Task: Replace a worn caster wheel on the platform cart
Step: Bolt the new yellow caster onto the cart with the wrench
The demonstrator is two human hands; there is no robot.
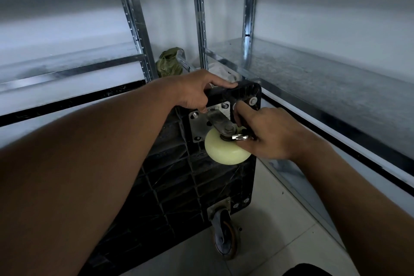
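Braced black ribbed plastic cart [179, 175], left hand [192, 92] curled over far edge. Gripped silver metal wrench [240, 137] in right hand [268, 136]; probably needed squaring against cream round wheel [224, 152] hardware.

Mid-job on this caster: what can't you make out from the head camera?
- head view: metal tool, right grip covers all but its tip; type unclear.
- head view: mounting plate, lower-right corner hidden behind cream wheel.
- head view: platform cart, left forearm covers its left part.
- head view: lower caster wheel, dim and blurred; wear unreadable.
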